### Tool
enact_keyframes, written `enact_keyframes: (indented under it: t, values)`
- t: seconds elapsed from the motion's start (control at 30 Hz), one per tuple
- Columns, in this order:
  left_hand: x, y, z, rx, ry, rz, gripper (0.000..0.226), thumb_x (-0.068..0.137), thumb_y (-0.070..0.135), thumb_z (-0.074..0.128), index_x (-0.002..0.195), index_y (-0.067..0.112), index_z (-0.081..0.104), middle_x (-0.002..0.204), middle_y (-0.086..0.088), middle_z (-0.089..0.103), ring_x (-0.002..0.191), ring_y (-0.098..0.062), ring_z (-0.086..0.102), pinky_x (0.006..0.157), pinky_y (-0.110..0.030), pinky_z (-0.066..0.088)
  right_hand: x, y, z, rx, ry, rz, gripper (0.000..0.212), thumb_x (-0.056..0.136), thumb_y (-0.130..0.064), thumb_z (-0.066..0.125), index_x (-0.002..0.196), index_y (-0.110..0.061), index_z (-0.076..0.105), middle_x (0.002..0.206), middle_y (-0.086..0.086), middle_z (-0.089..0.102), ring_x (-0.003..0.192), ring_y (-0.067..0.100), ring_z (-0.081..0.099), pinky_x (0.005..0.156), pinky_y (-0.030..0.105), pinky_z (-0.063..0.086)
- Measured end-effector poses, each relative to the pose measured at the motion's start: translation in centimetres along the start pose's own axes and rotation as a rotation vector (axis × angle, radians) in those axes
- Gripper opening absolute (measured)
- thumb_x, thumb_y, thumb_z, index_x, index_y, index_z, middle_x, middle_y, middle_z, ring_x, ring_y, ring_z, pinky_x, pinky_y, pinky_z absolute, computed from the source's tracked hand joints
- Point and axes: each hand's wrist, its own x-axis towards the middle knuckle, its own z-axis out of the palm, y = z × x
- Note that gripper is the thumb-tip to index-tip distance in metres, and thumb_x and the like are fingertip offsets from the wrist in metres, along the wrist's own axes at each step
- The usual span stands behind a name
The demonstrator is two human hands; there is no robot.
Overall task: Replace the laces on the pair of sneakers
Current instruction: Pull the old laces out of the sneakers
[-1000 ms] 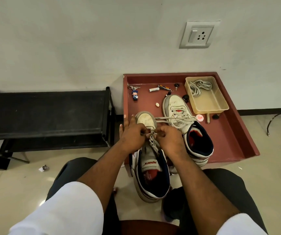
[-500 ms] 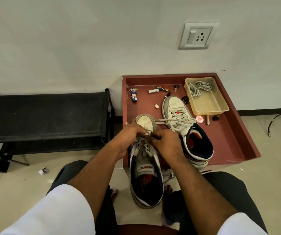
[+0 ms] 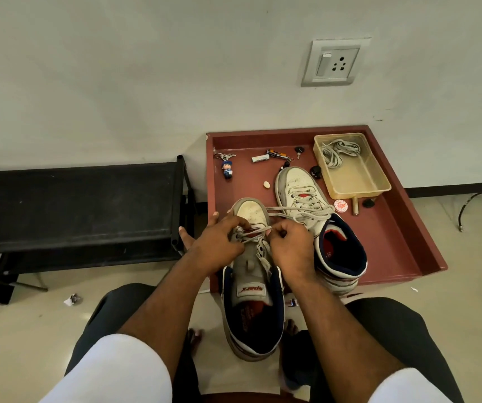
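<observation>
1. A near sneaker (image 3: pixel 252 289) is shown standing at the near left edge of a red tray (image 3: pixel 402 237), with its toe pointing toward the wall and its heel overhanging the floor between the person's knees.
2. The left hand (image 3: pixel 219 245) is seen at the left side of this sneaker's lacing; its fingers are curled and a grey lace (image 3: pixel 255 232) is pinched in its grip.
3. The right hand (image 3: pixel 290 245) is seen at the right side of the same lacing; its fingers are curled, with the same lace pinched in its grip.
4. The lace is drawn taut across the lowest eyelets between the two hands, and a loose length is laid over toward the second sneaker.
5. A second sneaker (image 3: pixel 315 216) is shown inside the tray, just beside the first on its right, laced and with its ends lying loose.
6. A clear plastic box (image 3: pixel 359 181) is placed at the far right corner of the tray, and a spare lace (image 3: pixel 337 154) is coiled in it.
7. A keychain figure (image 3: pixel 227 169) and other small items are scattered along the far edge of the tray.
8. A black stand (image 3: pixel 73 202) is seen to the left of the tray, against the wall, and a wall socket (image 3: pixel 335 63) is mounted above the tray.
</observation>
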Motion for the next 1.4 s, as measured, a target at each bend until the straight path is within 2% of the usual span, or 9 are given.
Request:
enact_keyframes:
  t: [0.2, 0.4, 0.5, 0.57, 0.77, 0.87, 0.97, 1.23, 1.4]
  values:
    - [0.0, 0.2, -0.4, 0.01, 0.064, -0.011, 0.032, 0.086, 0.029, 0.064, 0.113, 0.043, 0.052, 0.132, 0.013, 0.052, 0.142, -0.016, 0.031, 0.113, -0.063, -0.016, 0.5, 0.2, -0.3, 0.047, -0.115, -0.008, 0.015, 0.085, -0.015, 0.069, 0.075, -0.021, 0.062, 0.072, -0.01, 0.063, 0.068, 0.007, 0.058, 0.065, 0.022, 0.045]
    - [0.4, -0.1, -0.4, -0.07, 0.093, -0.032, 0.022, 0.085, 0.026, 0.066, 0.092, 0.042, 0.053, 0.124, 0.011, 0.056, 0.134, -0.017, 0.042, 0.115, -0.061, -0.01, 0.5, 0.0, 0.4, -0.216, -0.113, -0.064, 0.011, 0.092, -0.017, 0.059, 0.082, -0.024, 0.058, 0.079, -0.007, 0.059, 0.074, 0.017, 0.056, 0.067, 0.025, 0.041]
    - [0.3, 0.0, -0.5, 0.014, 0.138, -0.028, 0.023, 0.082, 0.034, 0.067, 0.094, 0.037, 0.048, 0.105, 0.012, 0.059, 0.112, -0.015, 0.053, 0.116, -0.057, 0.005, 0.7, 0.0, 0.3, -0.201, -0.117, -0.035, 0.011, 0.093, -0.015, 0.054, 0.085, -0.022, 0.055, 0.078, -0.007, 0.057, 0.074, 0.018, 0.055, 0.065, 0.025, 0.037]
    - [0.2, 0.0, -0.7, 0.157, 0.206, -0.03, 0.021, 0.081, 0.042, 0.066, 0.091, 0.033, 0.05, 0.095, 0.012, 0.057, 0.101, -0.015, 0.051, 0.105, -0.047, 0.024, 0.8, 0.1, 0.2, -0.139, -0.129, -0.021, 0.018, 0.092, -0.01, 0.054, 0.079, -0.022, 0.052, 0.074, -0.009, 0.056, 0.069, 0.014, 0.054, 0.058, 0.026, 0.036]
    - [-0.3, -0.1, -1.0, 0.186, 0.186, -0.132, 0.018, 0.089, 0.04, 0.06, 0.076, 0.028, 0.059, 0.081, 0.009, 0.063, 0.088, -0.014, 0.059, 0.094, -0.039, 0.031, 0.8, 0.2, -0.3, 0.059, -0.183, -0.038, 0.018, 0.087, -0.01, 0.065, 0.077, -0.022, 0.057, 0.075, -0.009, 0.062, 0.069, 0.008, 0.056, 0.061, 0.019, 0.041]
    - [-0.3, -0.8, -1.2, -0.131, 0.101, -0.136, 0.009, 0.088, 0.03, 0.067, 0.08, 0.027, 0.065, 0.084, 0.005, 0.067, 0.081, -0.015, 0.066, 0.088, -0.044, 0.054, 0.7, 0.2, -0.3, -0.014, -0.194, -0.111, 0.011, 0.085, -0.017, 0.071, 0.093, -0.022, 0.065, 0.073, -0.013, 0.058, 0.068, 0.0, 0.054, 0.066, 0.018, 0.042]
    - [-0.2, -1.2, -1.6, -0.3, 0.164, -0.093, 0.008, 0.093, 0.02, 0.064, 0.092, 0.025, 0.069, 0.095, 0.005, 0.068, 0.086, -0.009, 0.065, 0.077, -0.036, 0.058, 0.6, 0.0, -0.2, -0.126, -0.177, -0.164, 0.009, 0.087, -0.021, 0.07, 0.095, -0.022, 0.066, 0.075, -0.014, 0.06, 0.069, 0.004, 0.057, 0.07, 0.021, 0.042]
    - [1.1, -1.0, -0.9, -0.007, 0.131, 0.128, 0.028, 0.088, 0.019, 0.071, 0.114, 0.029, 0.071, 0.12, 0.006, 0.055, 0.112, -0.013, 0.052, 0.101, -0.035, 0.046, 0.4, -0.6, -0.7, -0.237, -0.207, -0.222, 0.006, 0.095, -0.022, 0.056, 0.097, -0.016, 0.056, 0.086, -0.002, 0.061, 0.082, 0.021, 0.058, 0.075, 0.032, 0.046]
    - [1.4, -0.9, -0.2, 0.057, 0.141, 0.152, 0.025, 0.089, 0.021, 0.07, 0.113, 0.024, 0.07, 0.12, 0.003, 0.051, 0.112, -0.014, 0.049, 0.1, -0.033, 0.046, 0.6, -0.7, -0.8, -0.242, -0.242, -0.231, 0.01, 0.097, -0.024, 0.054, 0.089, -0.02, 0.05, 0.083, -0.003, 0.059, 0.08, 0.02, 0.056, 0.07, 0.03, 0.042]
